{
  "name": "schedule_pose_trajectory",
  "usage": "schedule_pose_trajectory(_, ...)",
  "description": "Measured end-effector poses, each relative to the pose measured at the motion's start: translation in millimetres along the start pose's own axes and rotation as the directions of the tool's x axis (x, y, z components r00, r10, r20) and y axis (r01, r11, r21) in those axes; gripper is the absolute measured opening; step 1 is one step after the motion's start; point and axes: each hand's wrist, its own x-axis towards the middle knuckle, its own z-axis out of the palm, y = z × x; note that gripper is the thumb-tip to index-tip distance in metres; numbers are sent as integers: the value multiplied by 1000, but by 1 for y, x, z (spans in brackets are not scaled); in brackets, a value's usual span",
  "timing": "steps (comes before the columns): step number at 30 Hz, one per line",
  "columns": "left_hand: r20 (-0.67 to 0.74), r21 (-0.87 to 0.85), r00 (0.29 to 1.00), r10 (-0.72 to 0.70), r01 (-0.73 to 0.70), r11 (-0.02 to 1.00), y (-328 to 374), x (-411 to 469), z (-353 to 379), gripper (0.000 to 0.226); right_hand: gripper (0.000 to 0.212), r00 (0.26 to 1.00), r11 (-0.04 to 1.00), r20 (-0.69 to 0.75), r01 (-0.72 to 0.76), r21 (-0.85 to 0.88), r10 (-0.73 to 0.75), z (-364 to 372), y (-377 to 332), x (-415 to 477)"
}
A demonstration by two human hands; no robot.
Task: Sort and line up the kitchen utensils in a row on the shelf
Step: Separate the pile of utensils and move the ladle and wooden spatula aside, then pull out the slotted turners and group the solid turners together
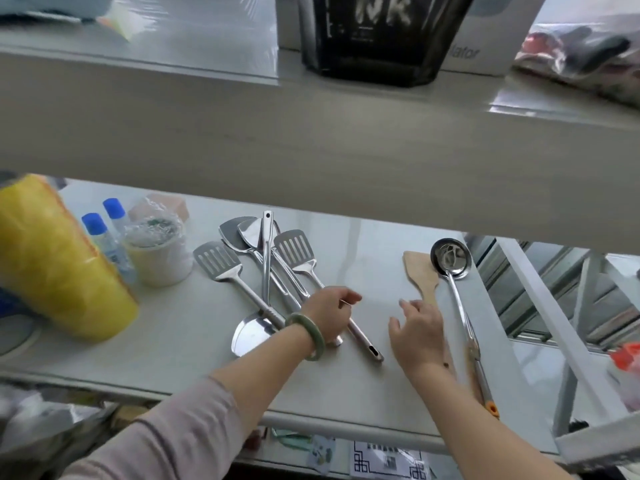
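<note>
Utensils lie on the shelf (180, 327) in two groups, one at each of our hands. Our left hand (329, 315) rests on the crossed handles of the steel pile, fingers curled down over them; we cannot tell whether it grips one. A green bangle (306, 336) sits on that wrist. Beyond this hand, the heads fan out: a slotted turner (216, 259) at the far left, two solid turners (242, 233) overlapping in the middle, and a second slotted turner (294, 251) nearest the gap between our hands. A spoon (251, 332) lies reversed, bowl just left of the left wrist.

Our right hand (417, 332) is open, fingers spread, holding nothing, hovering near the wooden spatula (420, 271). The spatula's blade lies beyond this hand. Touching the blade's right edge is the ladle (450, 259), its long handle running back along the right side of our right forearm.

Left of the pile stand a white cup (159, 258), two blue-capped bottles (104, 237) and a yellow roll (55, 261).
</note>
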Motion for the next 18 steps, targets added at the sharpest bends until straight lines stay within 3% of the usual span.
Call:
schedule_pose_trajectory(4,-260,17,963,-73,80,997,-38,-3,-48,35,41,958,988,258,99,118,-127,12,-40,-1)
schedule_pose_trajectory(8,-411,-6,890,-199,216,976,-66,-7,-72,35,43,931,984,331,111,143,-153,19,-62,-4)
schedule_pose_trajectory(12,-440,-87,838,-322,317,944,-82,-12,-87,36,47,918,986,364,125,111,-158,21,-73,-4)
schedule_pose_trajectory(18,-370,3,875,-312,337,941,-96,-21,-94,35,24,954,981,299,-31,191,-28,22,-88,-6)
